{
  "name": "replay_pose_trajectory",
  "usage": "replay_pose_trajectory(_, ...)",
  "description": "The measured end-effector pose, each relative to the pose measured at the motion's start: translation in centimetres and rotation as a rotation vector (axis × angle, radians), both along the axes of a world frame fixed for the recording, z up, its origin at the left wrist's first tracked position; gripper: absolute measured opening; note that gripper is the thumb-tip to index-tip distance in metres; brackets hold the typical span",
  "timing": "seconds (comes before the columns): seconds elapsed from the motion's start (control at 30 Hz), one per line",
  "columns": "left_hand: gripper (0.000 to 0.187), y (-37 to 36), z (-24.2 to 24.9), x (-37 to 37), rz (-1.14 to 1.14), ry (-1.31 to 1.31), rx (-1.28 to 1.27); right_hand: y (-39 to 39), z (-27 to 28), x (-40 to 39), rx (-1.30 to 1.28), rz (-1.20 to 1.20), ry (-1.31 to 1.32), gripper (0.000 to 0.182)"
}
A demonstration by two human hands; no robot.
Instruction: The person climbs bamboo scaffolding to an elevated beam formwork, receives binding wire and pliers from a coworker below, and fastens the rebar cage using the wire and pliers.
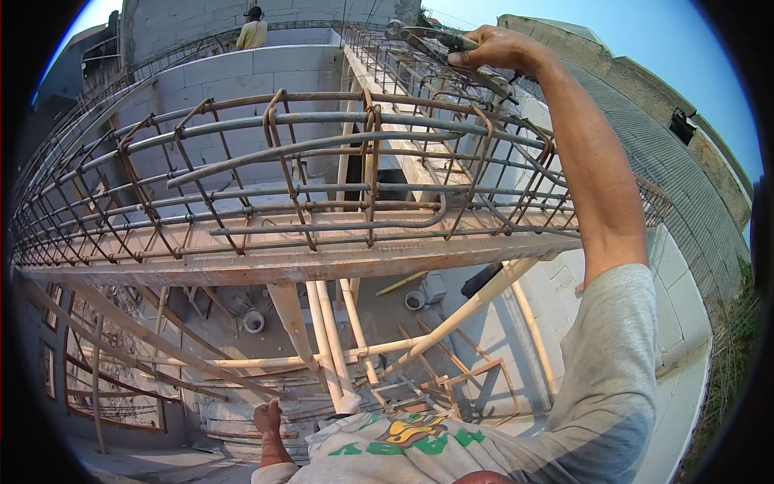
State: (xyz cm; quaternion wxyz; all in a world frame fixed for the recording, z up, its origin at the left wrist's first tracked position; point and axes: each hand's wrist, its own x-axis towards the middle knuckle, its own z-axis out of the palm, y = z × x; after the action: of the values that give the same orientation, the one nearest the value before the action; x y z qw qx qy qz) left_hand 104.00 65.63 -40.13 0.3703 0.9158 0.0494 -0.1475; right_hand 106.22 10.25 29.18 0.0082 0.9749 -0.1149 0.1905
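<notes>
My right hand [501, 50] is raised at the upper right, its fingers wrapped round a handle of a pair of pincers [427, 36]. The pincers' head points left, and their handles stand apart above the rebar cage [371, 121]. That cage of long bars and bent stirrups runs across the view, lying over a wooden formwork board [322, 256]. Low in the view, near my shirt, my left hand [268, 417] is closed in a fist. Whether anything sits inside that fist is hidden.
Below the formwork, bamboo poles [455, 319] slant down to a lower floor, where buckets [253, 321] and timber pieces lie. Block walls [234, 77] stand behind. A person [252, 31] is at the far top left. A corrugated roof [657, 153] slopes at right.
</notes>
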Motion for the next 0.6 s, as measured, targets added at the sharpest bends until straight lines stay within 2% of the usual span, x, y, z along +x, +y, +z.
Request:
replay_pose_trajectory(0.17,0.039,1.0,-0.6,-1.2,0.070,0.037,0.004,-1.4,0.3,0.2,-0.134,0.012,-0.112,0.046)
replay_pose_trajectory(0.3,0.039,0.6,-0.5,-0.7,0.032,-0.002,0.019,-1.7,-1.1,0.3,-0.167,0.094,-0.322,0.031)
replay_pose_trajectory(0.4,0.039,0.1,-0.1,0.3,0.043,-0.041,-0.049,-0.7,-0.8,-0.1,-0.220,-0.051,-0.383,0.024)
replay_pose_trajectory(0.6,0.041,-0.2,0.4,1.1,0.019,-0.105,-0.209,-3.7,1.0,-0.6,0.073,-0.227,-0.668,0.035)
